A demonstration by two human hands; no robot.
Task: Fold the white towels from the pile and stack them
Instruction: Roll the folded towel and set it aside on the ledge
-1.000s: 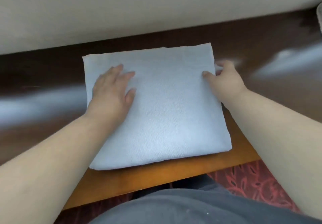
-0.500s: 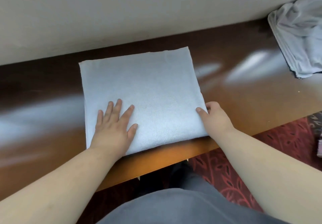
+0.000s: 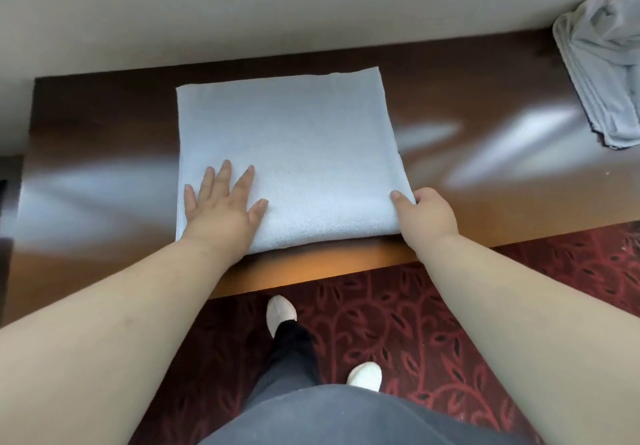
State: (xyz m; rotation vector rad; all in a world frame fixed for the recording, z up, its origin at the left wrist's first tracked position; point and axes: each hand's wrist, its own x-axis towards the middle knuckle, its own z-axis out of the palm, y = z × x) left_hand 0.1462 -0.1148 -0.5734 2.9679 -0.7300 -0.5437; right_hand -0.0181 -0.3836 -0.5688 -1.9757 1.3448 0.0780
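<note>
A folded white towel [image 3: 287, 153] lies flat on the brown desk [image 3: 485, 105]. The left hand [image 3: 221, 212] rests on it with fingers spread wide. The right hand [image 3: 427, 217] pinches its near right corner. A pile of towels [image 3: 602, 73] sits far right on the desk.

A dark glossy table [image 3: 467, 105] runs along the wall. A folded towel [image 3: 287, 153] lies flat on it – the left hand [image 3: 221, 217] rests on its near corner. Well off beyond the right hand [image 3: 427, 219], a rumpled pile [image 3: 609, 73] sits at the table's far end.
</note>
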